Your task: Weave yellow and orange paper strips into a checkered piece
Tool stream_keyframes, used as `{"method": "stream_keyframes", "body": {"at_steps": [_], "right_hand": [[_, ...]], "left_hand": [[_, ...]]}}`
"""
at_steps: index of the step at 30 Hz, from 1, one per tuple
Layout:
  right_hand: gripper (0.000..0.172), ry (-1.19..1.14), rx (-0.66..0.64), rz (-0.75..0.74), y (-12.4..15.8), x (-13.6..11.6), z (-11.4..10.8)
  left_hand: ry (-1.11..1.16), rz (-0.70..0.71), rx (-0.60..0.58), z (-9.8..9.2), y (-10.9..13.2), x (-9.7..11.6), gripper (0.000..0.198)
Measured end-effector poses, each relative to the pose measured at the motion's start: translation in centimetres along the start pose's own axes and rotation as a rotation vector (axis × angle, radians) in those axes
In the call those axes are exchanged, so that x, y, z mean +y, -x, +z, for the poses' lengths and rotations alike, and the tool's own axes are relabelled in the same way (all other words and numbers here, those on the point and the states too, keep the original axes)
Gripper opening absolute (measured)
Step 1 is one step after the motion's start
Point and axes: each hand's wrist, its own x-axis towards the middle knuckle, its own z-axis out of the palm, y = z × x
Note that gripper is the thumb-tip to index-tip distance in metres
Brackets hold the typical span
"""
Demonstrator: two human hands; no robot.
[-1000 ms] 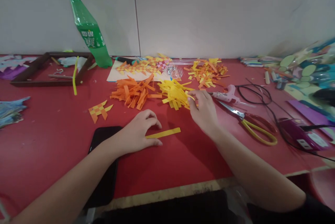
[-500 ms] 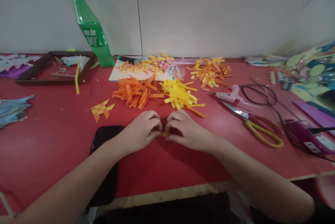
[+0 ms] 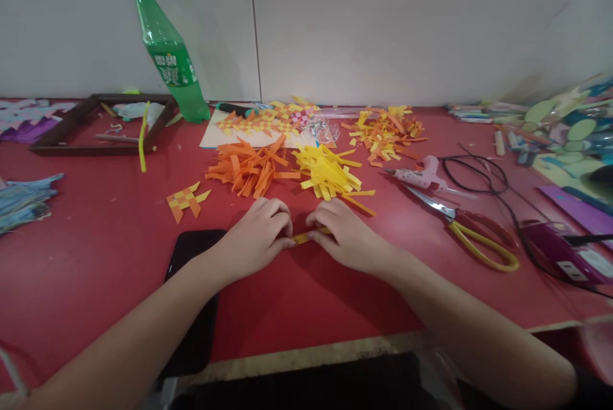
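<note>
- Red tabletop (image 3: 96,282) fills most of the view, with the gap between the hands as the middle of my clock.
- Dark rectangular frame (image 3: 90,151) out near 10 o'clock, loose odds and ends inside it, yellow strip-like piece over its right side.
- Green soda bottle (image 3: 167,59) with a gold cap, between 10 and 11, right by the frame's corner.
- Black smartphone (image 3: 196,340) at 8, left forearm crossing above it.
- Left hand (image 3: 258,234) at 9, fingers curled, thumb and index pinching one end of a paper strip.
- Right hand (image 3: 345,234) at 3, same deal: thumb and fingers pinching the strip's other part.
- Scissors (image 3: 447,212) further out at 3, one red handle, one yellow, blades toward the glue gun.
- Orange strip pile (image 3: 249,167) between 10 and 11, closer in than the bottle.
- Mixed orange-yellow pile (image 3: 387,132) between 1 and 2.
- Yellow strip pile (image 3: 325,170) between 12 and 1, couple of strays beside it.
- Pink glue gun (image 3: 421,175) at 2, just beyond the scissors.
- Woven paper fish (image 3: 184,202) between 9 and 10, near the phone's top end.
- Yellow paper strip (image 3: 301,239) dead center, bridging both sets of fingertips, partly hidden by them.
</note>
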Motion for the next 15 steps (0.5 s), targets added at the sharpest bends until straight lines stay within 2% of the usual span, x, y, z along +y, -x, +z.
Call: {"method": "stream_keyframes", "body": {"at_steps": [2,6,9,15], "right_hand": [[0.005,0.014,-0.005,-0.028,-0.03,0.05,0.01],[0.013,0.053,0.0,-0.058,-0.18,0.13,0.04],[0.013,0.032,0.009,-0.052,-0.21,0.16,-0.1],[0.012,-0.033,0.048,-0.044,-0.09,0.23,-0.41]], "left_hand": [[-0.002,0.006,0.0,-0.1,-0.04,0.07,0.007],[0.042,-0.019,-0.006,-0.46,-0.06,0.26,0.009],[0.107,-0.06,0.006,-0.59,-0.09,0.34,0.004],[0.218,-0.17,0.077,-0.67,-0.4,0.24,0.008]]}}
